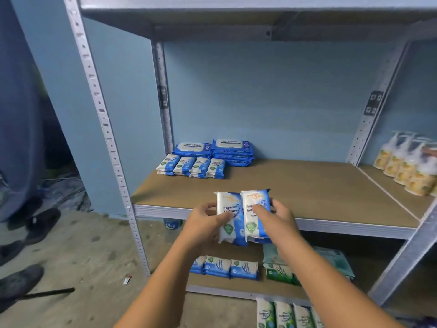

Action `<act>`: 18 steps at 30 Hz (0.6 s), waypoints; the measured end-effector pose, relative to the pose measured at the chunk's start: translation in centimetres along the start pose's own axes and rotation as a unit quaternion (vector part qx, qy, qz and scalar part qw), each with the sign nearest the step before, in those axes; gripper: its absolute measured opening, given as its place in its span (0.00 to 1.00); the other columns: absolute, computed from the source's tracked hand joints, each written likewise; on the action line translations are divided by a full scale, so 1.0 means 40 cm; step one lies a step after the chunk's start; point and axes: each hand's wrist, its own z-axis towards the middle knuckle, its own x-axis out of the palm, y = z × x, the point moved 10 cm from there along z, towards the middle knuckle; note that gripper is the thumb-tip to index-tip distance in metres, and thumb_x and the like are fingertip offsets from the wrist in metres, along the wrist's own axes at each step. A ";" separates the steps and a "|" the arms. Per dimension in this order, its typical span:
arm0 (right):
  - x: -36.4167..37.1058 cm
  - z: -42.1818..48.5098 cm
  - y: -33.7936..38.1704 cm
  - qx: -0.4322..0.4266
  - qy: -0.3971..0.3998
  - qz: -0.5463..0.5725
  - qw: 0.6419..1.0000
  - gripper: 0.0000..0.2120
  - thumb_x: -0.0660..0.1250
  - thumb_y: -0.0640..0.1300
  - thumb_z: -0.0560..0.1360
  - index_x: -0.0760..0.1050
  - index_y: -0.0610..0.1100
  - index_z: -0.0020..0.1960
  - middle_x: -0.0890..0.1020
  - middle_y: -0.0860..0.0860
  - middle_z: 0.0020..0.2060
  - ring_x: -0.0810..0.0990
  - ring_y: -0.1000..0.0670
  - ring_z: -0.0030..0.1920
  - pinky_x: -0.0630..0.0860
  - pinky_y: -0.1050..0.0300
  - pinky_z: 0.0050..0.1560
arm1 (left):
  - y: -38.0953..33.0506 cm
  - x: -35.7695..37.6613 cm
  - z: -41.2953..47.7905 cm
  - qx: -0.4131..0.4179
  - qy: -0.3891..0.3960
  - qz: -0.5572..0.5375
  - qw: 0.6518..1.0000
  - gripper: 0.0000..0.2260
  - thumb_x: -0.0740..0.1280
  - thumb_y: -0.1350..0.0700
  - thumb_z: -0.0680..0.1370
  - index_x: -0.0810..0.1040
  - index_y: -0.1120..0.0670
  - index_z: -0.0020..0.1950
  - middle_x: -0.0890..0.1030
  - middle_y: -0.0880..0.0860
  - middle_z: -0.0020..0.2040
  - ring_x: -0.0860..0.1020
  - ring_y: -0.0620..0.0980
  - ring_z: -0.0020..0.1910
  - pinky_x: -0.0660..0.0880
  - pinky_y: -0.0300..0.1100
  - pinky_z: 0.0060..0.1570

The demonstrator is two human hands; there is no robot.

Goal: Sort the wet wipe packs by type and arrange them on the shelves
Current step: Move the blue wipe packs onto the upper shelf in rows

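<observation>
Two white-and-blue wet wipe packs [243,216] are held side by side over the front edge of the middle shelf [307,185]. My left hand [205,223] grips the left pack, thumb on its face. My right hand [276,221] grips the right pack the same way. At the shelf's back left lies a row of matching white-and-blue packs [191,166], stacked two high. Behind that row sit dark blue packs [215,149] in two piles. On the lower shelf lie more white-and-blue packs [224,267], with green packs [279,273] beside them.
Pump bottles [406,166] stand on the neighbouring shelf at the right. Metal uprights [106,129] frame the rack. White-and-green packs [283,314] sit at the bottom. Dark shoes [40,223] and a rod lie on the concrete floor at the left.
</observation>
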 end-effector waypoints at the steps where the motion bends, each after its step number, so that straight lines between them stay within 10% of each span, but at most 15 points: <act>1: -0.005 0.015 0.021 -0.004 0.002 0.011 1.000 0.08 0.70 0.46 0.77 0.76 0.51 0.55 0.86 0.50 0.41 0.87 0.49 0.37 0.84 0.48 0.37 | -0.018 0.007 0.011 0.001 0.002 -0.005 1.000 0.24 0.77 0.59 0.73 0.72 0.54 0.66 0.84 0.57 0.53 0.86 0.56 0.45 0.83 0.54 0.45; 10: 0.018 0.185 0.014 0.013 -0.010 0.038 0.999 0.15 0.71 0.46 0.78 0.69 0.55 0.60 0.86 0.48 0.46 0.87 0.48 0.38 0.83 0.50 0.38 | -0.039 0.024 0.171 0.015 -0.022 0.010 1.000 0.27 0.75 0.56 0.76 0.66 0.44 0.70 0.84 0.56 0.53 0.86 0.54 0.44 0.83 0.58 0.46; 18: 0.044 0.344 -0.029 0.033 -0.032 0.023 0.999 0.13 0.68 0.46 0.79 0.70 0.51 0.62 0.85 0.49 0.47 0.87 0.49 0.40 0.82 0.54 0.35 | -0.045 -0.015 0.322 0.034 -0.071 0.078 0.994 0.22 0.73 0.52 0.77 0.69 0.44 0.68 0.85 0.51 0.49 0.86 0.47 0.40 0.80 0.42 0.34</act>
